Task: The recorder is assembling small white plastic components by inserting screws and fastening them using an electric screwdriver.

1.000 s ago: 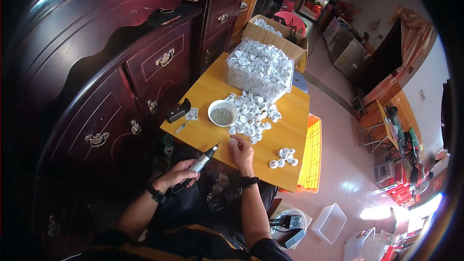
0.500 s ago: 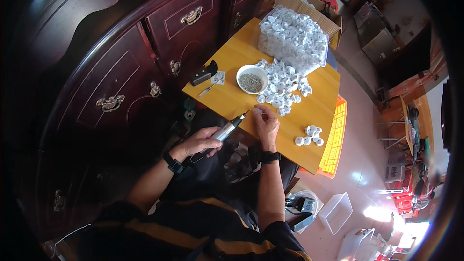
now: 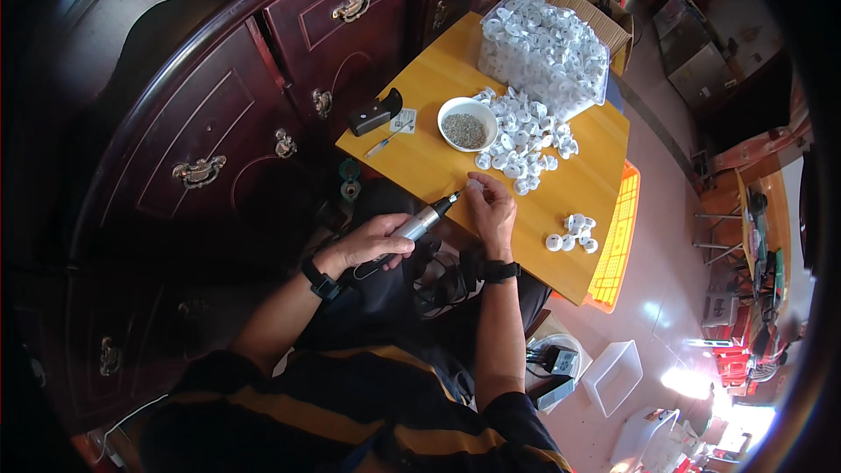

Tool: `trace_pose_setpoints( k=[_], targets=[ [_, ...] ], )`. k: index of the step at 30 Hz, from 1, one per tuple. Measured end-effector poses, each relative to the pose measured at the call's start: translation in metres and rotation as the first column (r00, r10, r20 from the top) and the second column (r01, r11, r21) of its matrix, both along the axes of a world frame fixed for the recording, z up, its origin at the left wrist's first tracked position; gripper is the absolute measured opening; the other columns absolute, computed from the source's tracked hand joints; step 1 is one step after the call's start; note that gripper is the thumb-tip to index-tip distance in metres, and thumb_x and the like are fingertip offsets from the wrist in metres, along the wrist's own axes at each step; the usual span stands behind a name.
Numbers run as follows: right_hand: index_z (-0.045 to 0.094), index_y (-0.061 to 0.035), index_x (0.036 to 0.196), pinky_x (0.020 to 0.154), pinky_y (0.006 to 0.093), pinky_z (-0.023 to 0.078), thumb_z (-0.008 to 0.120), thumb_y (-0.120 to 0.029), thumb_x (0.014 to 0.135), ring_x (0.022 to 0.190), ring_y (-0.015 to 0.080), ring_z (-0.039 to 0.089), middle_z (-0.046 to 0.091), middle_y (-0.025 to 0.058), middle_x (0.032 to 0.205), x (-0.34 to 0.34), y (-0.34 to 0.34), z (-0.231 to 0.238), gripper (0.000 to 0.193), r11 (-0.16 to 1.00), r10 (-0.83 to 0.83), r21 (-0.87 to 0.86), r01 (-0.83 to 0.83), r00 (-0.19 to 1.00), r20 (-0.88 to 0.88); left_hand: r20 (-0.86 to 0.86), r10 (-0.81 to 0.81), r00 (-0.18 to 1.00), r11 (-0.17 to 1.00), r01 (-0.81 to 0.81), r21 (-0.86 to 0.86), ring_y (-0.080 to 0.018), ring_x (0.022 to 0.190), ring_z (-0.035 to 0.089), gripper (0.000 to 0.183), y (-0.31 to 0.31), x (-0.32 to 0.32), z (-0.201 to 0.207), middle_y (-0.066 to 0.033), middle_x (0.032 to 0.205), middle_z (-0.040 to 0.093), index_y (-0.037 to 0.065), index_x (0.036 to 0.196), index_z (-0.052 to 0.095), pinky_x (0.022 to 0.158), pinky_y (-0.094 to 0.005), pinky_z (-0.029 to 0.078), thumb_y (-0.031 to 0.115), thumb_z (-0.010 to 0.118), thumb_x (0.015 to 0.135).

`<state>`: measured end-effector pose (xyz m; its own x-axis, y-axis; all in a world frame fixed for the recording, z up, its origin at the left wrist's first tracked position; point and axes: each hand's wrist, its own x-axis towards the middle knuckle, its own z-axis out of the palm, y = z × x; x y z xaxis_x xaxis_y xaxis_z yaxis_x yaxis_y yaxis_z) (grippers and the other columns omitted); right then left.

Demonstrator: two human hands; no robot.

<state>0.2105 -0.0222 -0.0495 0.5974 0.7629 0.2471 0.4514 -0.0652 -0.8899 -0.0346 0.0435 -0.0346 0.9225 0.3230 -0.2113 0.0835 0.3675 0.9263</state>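
My left hand (image 3: pixel 375 242) is wrapped round a silver and black electric screwdriver (image 3: pixel 419 226), whose bit points up and right. In my right hand (image 3: pixel 493 212), over the near edge of the table, a small white plastic part (image 3: pixel 475 185) is pinched between the fingers. The screwdriver's tip is right by this part; I cannot tell whether they touch. Just beyond lies a loose pile of similar white round parts (image 3: pixel 523 133). To its left stands a white bowl (image 3: pixel 445 110) with many small metal screws (image 3: pixel 464 131) in it.
The yellow wooden table (image 3: pixel 412 177) bears a heaped clear bin (image 3: pixel 571 107), a small group of white parts (image 3: pixel 575 235), a black holder (image 3: pixel 372 116) and a thin blue-tipped tool (image 3: pixel 380 147). An orange crate (image 3: pixel 619 241) is at the right; dark drawers (image 3: pixel 219 123) stand left.
The table and everything on it have shifted slightly up and right in view. My hands keep their grips, and the screwdriver's tip looks a little nearer the white part.
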Motion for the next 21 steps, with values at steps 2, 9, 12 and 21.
trace_pose_setpoints(
  k=[2,9,12,21],
  targets=[
    [0.075,-0.0070,0.104,0.061,0.0278,0.047,0.073,-0.012,0.084,0.062,0.0117,0.054,0.061,0.0045,0.074,-0.0006,-0.0010,0.0013,0.020,1.000,-0.002,-0.019,0.002,1.000,0.004,-0.010,0.001,1.000,1.000,-0.001,0.001,-0.0090,0.059,0.058,0.037,0.0002,0.0003,0.0004,-0.0026,0.081,0.059,0.002,0.114,0.052,0.054,-0.0237,0.048,0.028,0.066,0.090],
    [0.074,-0.0082,0.110,0.062,0.0233,0.046,0.073,-0.013,0.085,0.064,0.0046,0.051,0.062,-0.0024,0.073,0.0006,-0.0020,0.0017,0.025,1.000,0.012,-0.021,-0.010,0.999,0.051,-0.016,0.006,1.000,1.000,-0.006,-0.001,-0.0089,0.059,0.057,0.040,0.0003,0.0017,-0.0014,-0.0024,0.081,0.059,0.002,0.117,0.052,0.053,-0.0234,0.047,0.028,0.066,0.090],
    [0.075,-0.0082,0.109,0.062,0.0235,0.046,0.073,-0.012,0.085,0.064,0.0054,0.052,0.063,-0.0018,0.076,-0.0016,-0.0025,0.0042,0.025,1.000,0.010,-0.019,-0.009,0.998,0.059,-0.017,0.008,1.000,1.000,-0.008,-0.005,-0.0091,0.059,0.057,0.040,0.0006,0.0016,-0.0032,-0.0025,0.081,0.059,0.001,0.117,0.052,0.053,-0.0235,0.047,0.028,0.066,0.090],
    [0.074,-0.0062,0.102,0.060,0.0272,0.046,0.073,-0.007,0.082,0.061,0.0114,0.053,0.060,0.0046,0.076,-0.0044,-0.0025,0.0068,0.020,1.000,0.004,0.018,-0.005,0.999,0.034,-0.023,0.001,1.000,1.000,-0.001,0.005,-0.0095,0.058,0.057,0.039,0.0009,0.0024,-0.0024,-0.0029,0.081,0.059,0.001,0.116,0.052,0.053,-0.0237,0.047,0.026,0.066,0.091]
  ],
)
